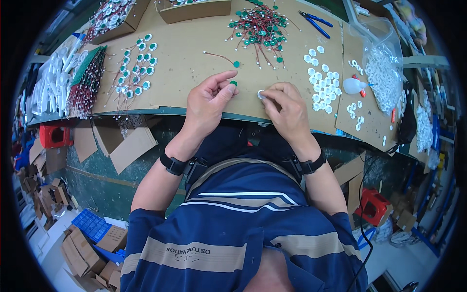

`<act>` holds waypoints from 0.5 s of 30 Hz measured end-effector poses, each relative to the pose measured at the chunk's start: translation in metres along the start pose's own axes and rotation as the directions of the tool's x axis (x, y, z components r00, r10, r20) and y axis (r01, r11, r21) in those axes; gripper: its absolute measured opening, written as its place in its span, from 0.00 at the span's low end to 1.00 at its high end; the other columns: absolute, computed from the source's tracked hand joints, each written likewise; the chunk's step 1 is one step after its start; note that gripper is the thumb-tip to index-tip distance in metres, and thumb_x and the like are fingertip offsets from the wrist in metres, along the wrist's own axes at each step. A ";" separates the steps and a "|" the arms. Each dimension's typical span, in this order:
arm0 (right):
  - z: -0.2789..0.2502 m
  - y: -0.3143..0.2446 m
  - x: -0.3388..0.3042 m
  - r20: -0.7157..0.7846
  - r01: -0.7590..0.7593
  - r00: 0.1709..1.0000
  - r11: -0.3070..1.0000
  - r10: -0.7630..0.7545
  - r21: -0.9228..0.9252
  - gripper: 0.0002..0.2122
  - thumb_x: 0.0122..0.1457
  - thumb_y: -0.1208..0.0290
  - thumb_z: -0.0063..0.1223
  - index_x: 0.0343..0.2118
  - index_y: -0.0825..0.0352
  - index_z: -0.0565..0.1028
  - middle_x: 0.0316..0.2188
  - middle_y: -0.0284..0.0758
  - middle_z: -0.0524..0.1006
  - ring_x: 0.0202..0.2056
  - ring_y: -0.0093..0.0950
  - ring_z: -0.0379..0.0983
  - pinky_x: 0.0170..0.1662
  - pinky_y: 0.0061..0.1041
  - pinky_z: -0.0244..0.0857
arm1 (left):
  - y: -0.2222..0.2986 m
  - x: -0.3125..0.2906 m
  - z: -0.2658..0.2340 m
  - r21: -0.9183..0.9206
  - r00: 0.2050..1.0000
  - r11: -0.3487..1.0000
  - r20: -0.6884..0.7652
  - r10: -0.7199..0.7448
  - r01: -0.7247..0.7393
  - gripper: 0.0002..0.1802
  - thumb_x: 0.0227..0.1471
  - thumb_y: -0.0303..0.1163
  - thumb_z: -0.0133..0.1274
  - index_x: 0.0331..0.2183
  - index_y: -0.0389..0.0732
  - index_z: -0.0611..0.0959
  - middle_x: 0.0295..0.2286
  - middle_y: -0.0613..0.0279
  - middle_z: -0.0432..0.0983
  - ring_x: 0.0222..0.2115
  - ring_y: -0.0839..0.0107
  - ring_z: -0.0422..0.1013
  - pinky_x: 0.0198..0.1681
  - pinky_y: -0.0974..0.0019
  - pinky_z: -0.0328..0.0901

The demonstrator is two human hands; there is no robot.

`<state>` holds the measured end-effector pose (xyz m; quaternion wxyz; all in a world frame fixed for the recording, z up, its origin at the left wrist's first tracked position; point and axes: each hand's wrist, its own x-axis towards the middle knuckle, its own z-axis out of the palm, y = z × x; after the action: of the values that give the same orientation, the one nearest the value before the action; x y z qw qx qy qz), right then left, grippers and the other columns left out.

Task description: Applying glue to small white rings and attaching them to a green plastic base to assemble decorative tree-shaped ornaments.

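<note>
Between thumb and forefinger, my left hand (208,101) pinches a small green disc (234,83). My right hand (289,108) grips a small white round cap (260,94) a short way to the right; the two pieces are apart. Just beyond my left fingertips lies a loose green disc with a red wire (236,64). A tangled pile of green discs on red wires (260,27) sits at the far middle. Loose white caps (323,85) are spread to the right of my right hand. White caps with green centres and wires (146,85) lie in rows on the left.
Blue-handled pliers (316,22) lie at the far right. Beside a bag of white rings (382,73) stands a squeeze bottle (352,86). Cardboard boxes (194,10) line the far edge. Bundled red-wired parts (87,87) and white plastic pieces (51,82) occupy the left end.
</note>
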<state>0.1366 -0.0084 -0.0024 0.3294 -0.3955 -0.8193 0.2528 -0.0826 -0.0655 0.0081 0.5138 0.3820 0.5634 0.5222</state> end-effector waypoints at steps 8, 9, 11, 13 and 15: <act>-0.003 -0.006 0.005 0.001 0.117 0.993 0.986 -0.118 -0.118 0.08 0.51 0.81 0.67 0.36 0.66 0.84 0.35 0.35 0.79 0.38 0.36 0.75 0.40 0.32 0.71 | -0.002 0.004 0.003 -0.020 1.000 1.000 0.015 0.010 -0.010 0.17 0.65 0.27 0.56 0.53 0.33 0.81 0.37 0.63 0.82 0.39 0.78 0.77 0.46 0.74 0.71; -0.004 -0.006 0.005 -0.001 0.128 0.992 0.985 -0.129 -0.115 0.08 0.51 0.81 0.67 0.36 0.66 0.84 0.34 0.35 0.78 0.38 0.36 0.75 0.40 0.32 0.71 | -0.002 0.003 0.004 -0.010 0.999 1.000 0.032 -0.007 0.008 0.17 0.64 0.26 0.56 0.53 0.32 0.81 0.36 0.63 0.82 0.39 0.77 0.78 0.47 0.73 0.71; -0.006 -0.006 0.002 -0.006 0.129 0.991 0.984 -0.131 -0.121 0.09 0.52 0.81 0.67 0.36 0.66 0.84 0.35 0.35 0.78 0.38 0.36 0.75 0.40 0.33 0.71 | 0.000 0.002 0.008 0.001 0.998 1.000 0.051 -0.020 0.020 0.17 0.64 0.26 0.56 0.53 0.32 0.81 0.36 0.63 0.83 0.39 0.77 0.79 0.47 0.73 0.72; -0.010 -0.009 0.000 -0.004 0.130 0.991 0.983 -0.132 -0.126 0.10 0.52 0.81 0.67 0.38 0.66 0.84 0.35 0.35 0.79 0.39 0.37 0.75 0.41 0.33 0.71 | 0.004 0.000 0.014 -0.015 0.995 0.998 0.085 -0.057 0.058 0.17 0.64 0.25 0.55 0.53 0.32 0.80 0.35 0.64 0.82 0.38 0.77 0.78 0.46 0.73 0.71; -0.015 -0.012 -0.001 -0.027 0.105 0.994 0.989 -0.108 -0.100 0.10 0.52 0.81 0.66 0.38 0.67 0.83 0.35 0.35 0.79 0.39 0.36 0.76 0.40 0.33 0.72 | 0.008 -0.002 0.017 -0.022 0.992 0.997 0.103 -0.072 0.075 0.18 0.64 0.25 0.55 0.54 0.31 0.80 0.35 0.64 0.82 0.38 0.78 0.78 0.46 0.73 0.71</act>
<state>0.1428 -0.0134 0.0153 0.3356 -0.3710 -0.8453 0.1878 -0.0667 -0.0627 0.0178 0.5659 0.3805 0.5432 0.4898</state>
